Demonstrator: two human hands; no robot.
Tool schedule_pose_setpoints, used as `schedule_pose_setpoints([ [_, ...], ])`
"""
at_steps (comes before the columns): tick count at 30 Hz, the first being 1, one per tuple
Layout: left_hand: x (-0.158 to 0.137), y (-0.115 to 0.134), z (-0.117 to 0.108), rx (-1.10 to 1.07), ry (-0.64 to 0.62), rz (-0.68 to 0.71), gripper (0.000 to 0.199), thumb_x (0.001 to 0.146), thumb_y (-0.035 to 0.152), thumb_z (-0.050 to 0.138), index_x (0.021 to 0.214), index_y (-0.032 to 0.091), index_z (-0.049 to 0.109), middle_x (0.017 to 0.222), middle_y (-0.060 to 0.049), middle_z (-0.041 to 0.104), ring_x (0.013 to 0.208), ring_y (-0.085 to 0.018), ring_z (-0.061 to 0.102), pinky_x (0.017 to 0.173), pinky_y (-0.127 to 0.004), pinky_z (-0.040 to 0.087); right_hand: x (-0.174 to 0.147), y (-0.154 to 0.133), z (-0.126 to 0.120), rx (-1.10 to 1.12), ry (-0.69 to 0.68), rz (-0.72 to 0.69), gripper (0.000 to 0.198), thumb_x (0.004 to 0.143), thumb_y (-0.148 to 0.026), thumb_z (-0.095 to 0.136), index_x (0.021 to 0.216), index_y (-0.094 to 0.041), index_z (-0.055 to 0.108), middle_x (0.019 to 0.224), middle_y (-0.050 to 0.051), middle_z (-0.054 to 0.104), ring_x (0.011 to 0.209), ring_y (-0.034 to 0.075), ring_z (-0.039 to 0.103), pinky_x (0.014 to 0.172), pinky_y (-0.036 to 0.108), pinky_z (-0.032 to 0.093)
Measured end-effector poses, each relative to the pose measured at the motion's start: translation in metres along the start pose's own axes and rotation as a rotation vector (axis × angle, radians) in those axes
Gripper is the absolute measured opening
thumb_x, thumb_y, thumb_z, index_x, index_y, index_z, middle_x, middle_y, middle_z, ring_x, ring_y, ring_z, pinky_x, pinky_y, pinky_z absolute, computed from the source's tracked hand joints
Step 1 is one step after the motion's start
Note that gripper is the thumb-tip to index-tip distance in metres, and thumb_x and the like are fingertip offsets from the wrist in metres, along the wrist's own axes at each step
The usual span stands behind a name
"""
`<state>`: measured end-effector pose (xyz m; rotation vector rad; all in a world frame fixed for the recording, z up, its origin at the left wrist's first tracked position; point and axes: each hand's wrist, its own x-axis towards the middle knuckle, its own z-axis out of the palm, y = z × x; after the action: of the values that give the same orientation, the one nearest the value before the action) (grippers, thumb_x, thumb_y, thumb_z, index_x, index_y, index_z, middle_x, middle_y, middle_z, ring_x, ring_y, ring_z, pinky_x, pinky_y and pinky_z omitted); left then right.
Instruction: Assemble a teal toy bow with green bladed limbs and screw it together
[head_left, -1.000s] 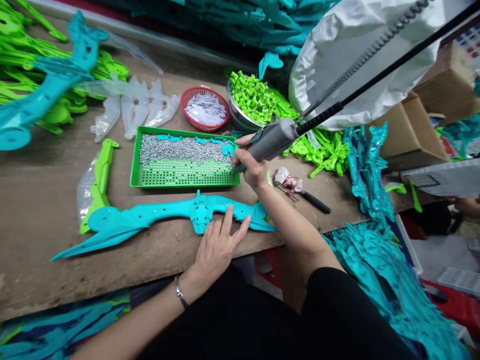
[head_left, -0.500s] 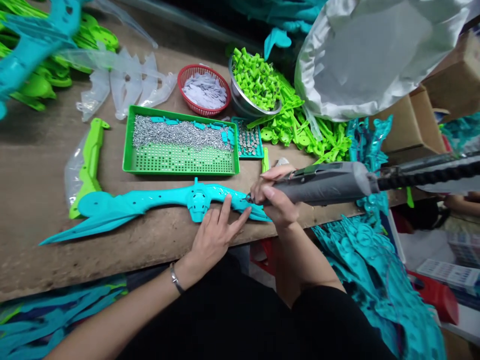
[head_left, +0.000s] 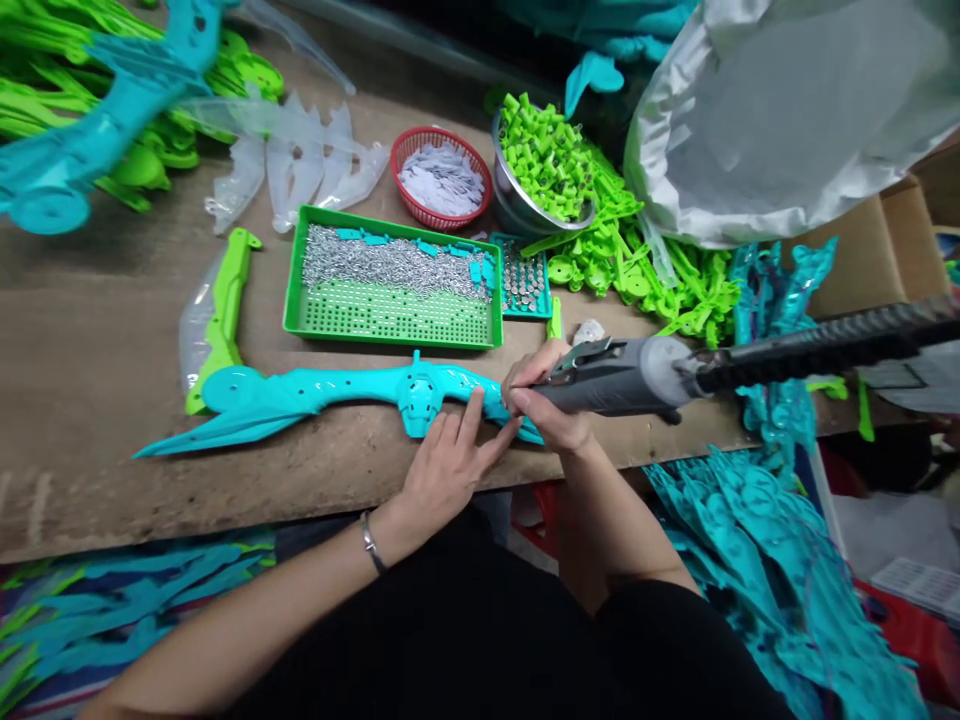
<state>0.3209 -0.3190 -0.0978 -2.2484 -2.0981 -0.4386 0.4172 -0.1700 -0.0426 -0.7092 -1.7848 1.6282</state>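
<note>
A long turquoise plastic bow-shaped toy part [head_left: 337,386] lies across the front of the table. My left hand [head_left: 446,460] rests on its right half with fingers stretched and spread, holding it down. Wrapped round the front of a grey power screwdriver [head_left: 615,378] is my right hand [head_left: 551,400]. The tool lies nearly level, its tip end at the right half of the turquoise part; the tip itself is hidden by my fingers. A green tray [head_left: 394,320] of small silver screws and a few turquoise pieces stands just behind the part.
Behind the tray are a red basket [head_left: 480,205] of pale flat pieces and a metal bowl [head_left: 510,190] of green caps. A small turquoise tray [head_left: 536,305] holds round metal pieces. Green parts [head_left: 690,285] are heaped at right, turquoise parts [head_left: 757,570] below.
The view has shifted, so the table things appear farther right. The screwdriver's tip end has come closer to the turquoise part, and my right hand now covers the tip. My left hand keeps its place.
</note>
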Motion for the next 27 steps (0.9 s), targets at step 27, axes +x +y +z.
schedule_pose_setpoints([
  [27, -0.028, -0.08, -0.023, -0.036, 0.22, -0.239, 0.08, 0.088, 0.059, 0.061, 0.146, 0.005, 0.043, 0.146, -0.024, 0.052, 0.138, -0.04, 0.043, 0.114, -0.057, 0.026, 0.108, 0.022, 0.07, 0.181, 0.093, -0.207, 0.036, 0.074, -0.05, 0.076, 0.092, -0.022, 0.062, 0.052, -0.007, 0.055, 0.046, 0.012, 0.052, 0.053, 0.028, 0.046],
])
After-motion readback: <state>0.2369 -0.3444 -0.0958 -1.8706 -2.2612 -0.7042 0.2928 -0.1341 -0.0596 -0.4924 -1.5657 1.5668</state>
